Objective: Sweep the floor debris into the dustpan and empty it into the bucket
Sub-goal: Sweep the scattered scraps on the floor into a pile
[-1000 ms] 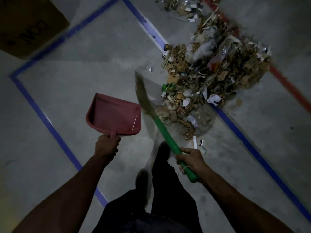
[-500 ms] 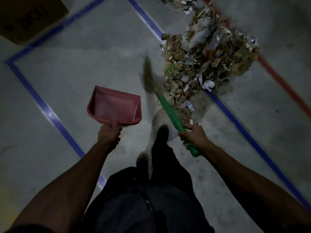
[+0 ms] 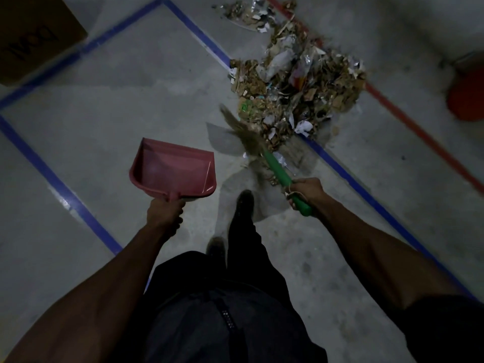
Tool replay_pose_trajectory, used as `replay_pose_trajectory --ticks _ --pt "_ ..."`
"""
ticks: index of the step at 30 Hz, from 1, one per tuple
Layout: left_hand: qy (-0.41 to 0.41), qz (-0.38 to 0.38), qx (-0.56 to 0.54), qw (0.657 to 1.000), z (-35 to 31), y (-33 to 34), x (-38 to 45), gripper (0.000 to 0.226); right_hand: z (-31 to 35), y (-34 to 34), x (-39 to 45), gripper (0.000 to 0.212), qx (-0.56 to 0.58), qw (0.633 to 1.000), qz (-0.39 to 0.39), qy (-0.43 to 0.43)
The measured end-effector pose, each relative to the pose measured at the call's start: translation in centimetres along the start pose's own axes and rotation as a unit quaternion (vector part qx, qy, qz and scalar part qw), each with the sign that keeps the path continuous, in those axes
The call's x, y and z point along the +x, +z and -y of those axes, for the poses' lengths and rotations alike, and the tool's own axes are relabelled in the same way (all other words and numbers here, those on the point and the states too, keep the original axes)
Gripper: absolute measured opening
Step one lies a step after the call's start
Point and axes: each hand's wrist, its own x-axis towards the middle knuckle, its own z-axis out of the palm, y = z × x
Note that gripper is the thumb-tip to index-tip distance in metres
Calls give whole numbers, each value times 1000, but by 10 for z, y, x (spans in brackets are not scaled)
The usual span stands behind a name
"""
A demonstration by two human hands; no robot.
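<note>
Debris pile [image 3: 296, 93] is sitting on the floor [image 3: 131, 100] ahead of us, straddling the blue tape line [image 3: 340, 166] and touching the red tape line [image 3: 408, 119]; a smaller scatter is lying beyond it. Compared with a second ago we're closer to the pile, and the broom [image 3: 262, 150] has swung so its bristles are now brushing the pile's near edge, blurred, so we're judging a sweep stroke is in progress. Our right hand [image 3: 306, 191] is gripping the green broom handle, fingers wrapped round it. Our left hand [image 3: 165, 213] is holding the pink dustpan [image 3: 175, 169] by its stub handle, fingers curled round it; the pan looks empty and lifted, left of the pile, mouth facing away from us, so nothing is collected yet. An orange bucket [image 3: 466, 98], partly cut off, is sitting at the right edge, well apart from the pan. A cardboard box [image 3: 34, 38] is lying far left. Our own foot [image 3: 245, 203] is standing between pan and broom, possibly in the sweep path.
</note>
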Motion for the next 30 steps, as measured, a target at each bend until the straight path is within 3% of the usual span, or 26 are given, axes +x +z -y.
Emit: replay_pose_trajectory --ticks 4,7,13,16,21,27,30 --pt "8 20 14 1000 2 6 -16 18 -29 -9 -35 37 -44 999 12 -16" --pt "9 28 13 999 0 13 -31 27 -58 -19 -48 43 -95 994 51 1" --pt "5 29 4 1000 -8 41 -55 25 -91 -60 -24 45 -279 955 99 -7" --pt "-1 9 -9 1000 -10 69 -60 19 -80 -95 2 39 -271 958 87 14" --pt "-37 -52 -47 997 -17 135 -70 14 -27 -156 77 28 -216 975 44 -24" --pt "-63 -85 -108 988 -40 214 -98 24 13 -224 103 17 -195 975 81 -64" --pt "-82 -86 -115 986 -51 240 -112 28 2 -250 85 24 -214 968 119 -48"
